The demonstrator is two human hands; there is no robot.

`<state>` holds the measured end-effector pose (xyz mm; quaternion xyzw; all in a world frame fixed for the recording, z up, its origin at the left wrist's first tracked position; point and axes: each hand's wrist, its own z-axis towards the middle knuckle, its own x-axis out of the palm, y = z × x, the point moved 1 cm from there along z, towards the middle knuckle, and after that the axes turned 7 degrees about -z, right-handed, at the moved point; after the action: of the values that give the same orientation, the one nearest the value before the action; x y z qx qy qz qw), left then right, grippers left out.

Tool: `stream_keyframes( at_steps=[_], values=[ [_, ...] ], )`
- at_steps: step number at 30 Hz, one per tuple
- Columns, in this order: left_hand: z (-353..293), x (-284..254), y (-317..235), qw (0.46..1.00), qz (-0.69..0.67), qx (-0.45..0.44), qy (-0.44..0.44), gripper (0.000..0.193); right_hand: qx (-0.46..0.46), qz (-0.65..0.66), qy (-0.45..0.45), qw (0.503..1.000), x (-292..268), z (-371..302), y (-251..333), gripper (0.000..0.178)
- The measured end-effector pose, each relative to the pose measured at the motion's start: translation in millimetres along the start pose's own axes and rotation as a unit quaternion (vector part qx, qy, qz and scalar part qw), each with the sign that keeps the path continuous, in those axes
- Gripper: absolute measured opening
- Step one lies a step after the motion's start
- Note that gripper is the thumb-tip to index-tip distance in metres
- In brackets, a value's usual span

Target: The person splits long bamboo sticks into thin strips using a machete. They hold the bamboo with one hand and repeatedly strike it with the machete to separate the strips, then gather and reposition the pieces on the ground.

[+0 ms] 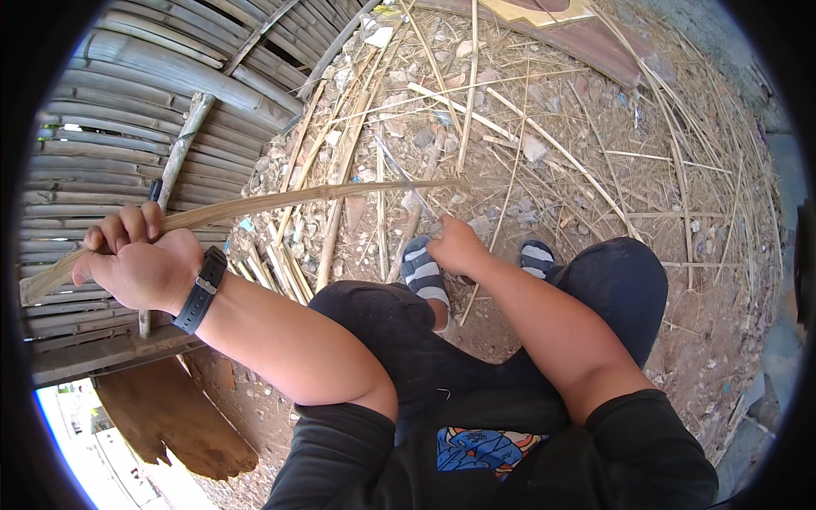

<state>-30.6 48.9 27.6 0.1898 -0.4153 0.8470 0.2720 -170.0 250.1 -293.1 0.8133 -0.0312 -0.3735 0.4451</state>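
Note:
My left hand (144,259), with a black watch on its wrist, is closed around one end of a long, flat bamboo strip (280,201). The strip stretches rightward in front of my knees, its far end above the littered ground. In front of my left foot, my right hand (456,248) is closed on a knife; its handle is hidden in the fist. The narrow, shiny blade (393,158) points forward and left, crossing the strip near its far end. Whether blade and strip touch, I cannot tell.
At left stands a bamboo slat wall (110,157) with an upright pole (184,140). Split bamboo pieces (336,208) and long thin strips (565,157) lie over stony ground. A brown board (595,47) lies far right. My sandalled feet (422,270) are close to the knife.

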Motion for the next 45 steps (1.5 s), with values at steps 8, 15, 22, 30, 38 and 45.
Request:
stream_keyframes(
  at_steps=[8,15,22,30,38,45],
  values=[
    [4,-9,0,0.999,0.026,0.022,-0.04,0.047,-0.094,0.015,0.044,0.994,-17,-28,71,0.043],
    [8,-14,1,0.997,0.045,0.018,-0.068,0.045,-0.064,-0.024,-0.079,0.995,34,-6,-2,0.038],
    [10,-17,3,0.992,0.069,0.029,-0.105,0.044,0.269,0.456,0.06,0.846,19,19,-33,0.012],
    [13,-22,5,0.988,0.073,0.04,-0.131,0.045,0.312,0.549,0.091,0.77,19,19,-36,0.009],
    [18,-33,9,0.978,0.098,0.036,-0.183,0.047,0.369,0.504,-0.013,0.781,23,2,-45,0.02],
    [17,-38,23,0.978,0.092,0.002,-0.185,0.049,0.357,0.559,0.06,0.746,24,5,-44,0.016]
  ],
)
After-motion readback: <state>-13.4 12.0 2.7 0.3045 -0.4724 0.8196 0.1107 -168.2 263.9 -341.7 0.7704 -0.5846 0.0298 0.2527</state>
